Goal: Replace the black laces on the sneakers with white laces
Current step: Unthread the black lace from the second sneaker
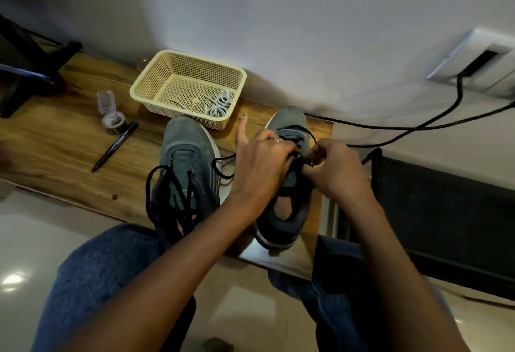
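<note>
Both my hands are over the right sneaker [289, 184], which sits on the wooden board [55, 142] straight ahead of me, toe toward the wall and heel toward my knees, so its long axis runs away from me. My left hand [259, 167] curls round the black lace [299, 131] at the tongue, with one finger sticking up toward the basket [156, 78]; my right hand [334, 167] pinches the same lace from the other side, at the eyelets. The lace is right between my hands, with a loop arching toward the toe and another trailing off to the left. I judge I should pull it out along the shoe's length, toward me. The left sneaker [186, 162] lies parallel, just beside, its black lace already loosened in a tangle near the heel. The white laces [220, 103] wait in the basket, beyond both toes, nearer my left hand.
</note>
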Tool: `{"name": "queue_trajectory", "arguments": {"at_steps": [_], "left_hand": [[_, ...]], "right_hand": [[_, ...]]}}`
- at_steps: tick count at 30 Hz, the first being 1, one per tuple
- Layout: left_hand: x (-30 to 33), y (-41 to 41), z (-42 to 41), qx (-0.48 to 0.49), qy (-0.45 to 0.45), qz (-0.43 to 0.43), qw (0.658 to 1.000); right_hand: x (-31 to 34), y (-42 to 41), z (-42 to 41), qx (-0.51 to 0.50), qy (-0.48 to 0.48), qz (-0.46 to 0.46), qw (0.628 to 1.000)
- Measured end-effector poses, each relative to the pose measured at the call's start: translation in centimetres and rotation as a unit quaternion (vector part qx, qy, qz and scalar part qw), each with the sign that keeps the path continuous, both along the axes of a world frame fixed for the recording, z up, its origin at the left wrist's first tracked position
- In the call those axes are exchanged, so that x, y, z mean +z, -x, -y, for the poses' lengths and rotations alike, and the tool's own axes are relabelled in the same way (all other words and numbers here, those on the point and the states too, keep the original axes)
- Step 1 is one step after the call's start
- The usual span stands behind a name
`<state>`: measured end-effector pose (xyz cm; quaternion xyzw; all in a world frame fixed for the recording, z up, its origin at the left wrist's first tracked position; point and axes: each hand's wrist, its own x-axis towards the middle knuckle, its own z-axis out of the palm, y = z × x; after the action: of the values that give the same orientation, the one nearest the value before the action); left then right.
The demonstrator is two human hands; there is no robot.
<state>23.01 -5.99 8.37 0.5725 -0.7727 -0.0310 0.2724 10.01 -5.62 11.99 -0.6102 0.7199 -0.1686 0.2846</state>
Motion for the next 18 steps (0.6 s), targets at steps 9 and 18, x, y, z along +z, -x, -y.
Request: {"name": "queue_trajectory", "arguments": {"at_steps": [9, 18], "left_hand": [[0.27, -0.31, 0.57, 0.104, -0.073, -0.267, 0.955], [0.06, 0.08, 0.37, 0.005, -0.062, 0.008, 0.998]], "right_hand": [[0.23, -0.07, -0.06, -0.024, -0.011, 0.027, 0.999], [0.27, -0.08, -0.26, -0.018, -0.006, 0.020, 1.000]]}}
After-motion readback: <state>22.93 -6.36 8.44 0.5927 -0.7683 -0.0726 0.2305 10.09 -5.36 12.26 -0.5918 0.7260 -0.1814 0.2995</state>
